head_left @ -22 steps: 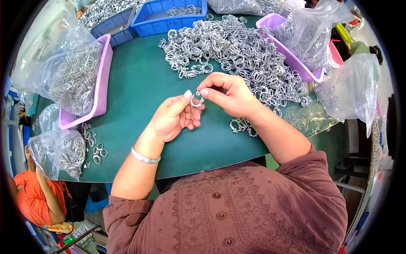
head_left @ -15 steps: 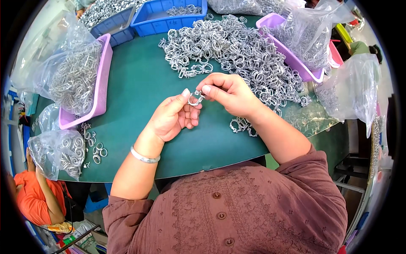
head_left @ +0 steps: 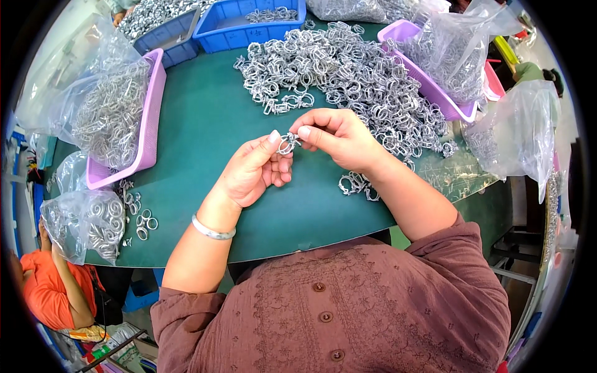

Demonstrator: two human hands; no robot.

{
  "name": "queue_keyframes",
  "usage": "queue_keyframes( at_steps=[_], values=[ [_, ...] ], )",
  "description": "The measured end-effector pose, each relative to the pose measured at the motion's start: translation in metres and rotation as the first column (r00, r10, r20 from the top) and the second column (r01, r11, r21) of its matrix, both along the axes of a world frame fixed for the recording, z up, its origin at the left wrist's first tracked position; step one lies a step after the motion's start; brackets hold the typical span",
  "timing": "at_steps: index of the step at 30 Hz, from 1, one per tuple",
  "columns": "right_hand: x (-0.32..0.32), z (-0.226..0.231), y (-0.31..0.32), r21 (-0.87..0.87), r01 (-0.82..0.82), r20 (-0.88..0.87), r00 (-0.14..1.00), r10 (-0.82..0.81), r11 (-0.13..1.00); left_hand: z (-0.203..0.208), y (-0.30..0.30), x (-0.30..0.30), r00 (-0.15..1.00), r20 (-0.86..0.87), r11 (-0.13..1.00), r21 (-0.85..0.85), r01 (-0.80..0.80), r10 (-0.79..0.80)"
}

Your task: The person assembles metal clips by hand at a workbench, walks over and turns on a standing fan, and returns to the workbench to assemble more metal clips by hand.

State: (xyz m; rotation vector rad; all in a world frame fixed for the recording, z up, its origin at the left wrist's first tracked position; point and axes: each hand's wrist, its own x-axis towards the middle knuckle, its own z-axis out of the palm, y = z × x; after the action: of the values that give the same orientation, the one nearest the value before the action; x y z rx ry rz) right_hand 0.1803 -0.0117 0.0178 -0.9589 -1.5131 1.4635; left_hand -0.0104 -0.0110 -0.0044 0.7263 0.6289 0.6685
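Turned slightly, the silvery ring [head_left: 282, 150] shows an open centre.

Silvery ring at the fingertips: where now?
Head view, just above and left of centre: the silvery ring is held by the left hand, with the right hand at its right, below the pile of metal pieces.

My right hand [head_left: 339, 140] partly covers the grey ring [head_left: 286, 145], its details too small to tell; the top edge crops a blue bin [head_left: 252, 38].

Metal ring [head_left: 286, 145], matt cloth shirt [head_left: 292, 298]
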Motion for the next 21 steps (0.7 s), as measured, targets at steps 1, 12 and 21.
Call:
queue_keyframes(
  at_steps=[1, 12, 21],
  values=[
    [0.0, 0.0002, -0.0001, 0.001, 0.0, 0.0, 1.0, 0.0, 1.0, -0.0004, 0.0002, -0.0005, 1.0, 0.012, 1.0, 0.015, 0.011, -0.011],
    [0.0013, -0.0009, -0.0028, -0.005, -0.021, -0.063, 0.998, 0.02, 1.0, -0.0009, -0.0041, 0.0021, 0.994, -0.038, 0.985, 0.144, -0.094, 0.1],
    [-0.0014, -0.0062, 0.0062, 0.049, -0.014, -0.141, 0.99, 0.021, 0.999, -0.0001, 0.0027, -0.0005, 0.977, 0.13, 0.97, 0.15, -0.189, 0.17]
  ],
)
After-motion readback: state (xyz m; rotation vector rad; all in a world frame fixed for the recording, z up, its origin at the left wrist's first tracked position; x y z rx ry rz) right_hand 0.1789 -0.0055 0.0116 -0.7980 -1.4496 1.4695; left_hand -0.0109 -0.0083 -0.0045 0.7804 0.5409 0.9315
